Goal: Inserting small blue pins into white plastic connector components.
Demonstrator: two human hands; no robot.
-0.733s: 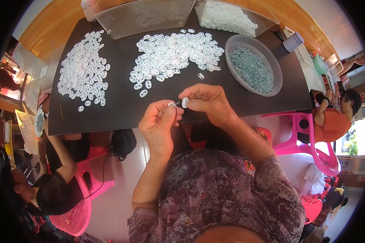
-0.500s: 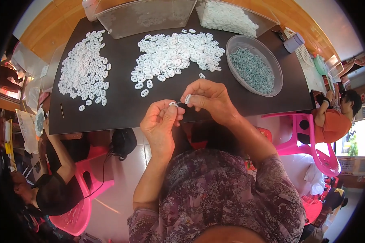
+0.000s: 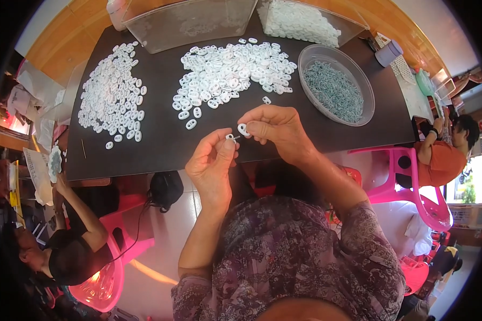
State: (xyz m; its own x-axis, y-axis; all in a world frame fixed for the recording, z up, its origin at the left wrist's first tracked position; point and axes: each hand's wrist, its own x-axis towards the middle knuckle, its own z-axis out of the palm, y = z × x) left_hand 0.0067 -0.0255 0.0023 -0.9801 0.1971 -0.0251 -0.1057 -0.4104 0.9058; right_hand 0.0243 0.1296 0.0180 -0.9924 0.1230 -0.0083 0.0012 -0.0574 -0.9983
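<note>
My left hand (image 3: 213, 160) pinches a small white plastic piece with a thin metal pin (image 3: 231, 137) at its fingertips. My right hand (image 3: 277, 128) holds another small white ring-shaped piece (image 3: 243, 129) just to the right of it, the two pieces nearly touching above the near edge of the dark table (image 3: 160, 144). Behind my hands lies a wide heap of white pieces (image 3: 230, 72). A second spread of white pieces (image 3: 112, 93) covers the table's left side. A round clear bowl (image 3: 310, 53) of small grey-green metal parts stands to the right.
Two clear plastic tubs (image 3: 187, 21) stand at the table's far edge, one holding white pieces (image 3: 300, 18). A person in black (image 3: 69, 251) sits on a pink chair at lower left. Another person in orange (image 3: 439, 160) sits at right by a pink chair (image 3: 407, 182).
My hands have drawn slightly apart: the right hand's white piece now sits a little off the left hand's piece. The heaps and bowl have not moved.
</note>
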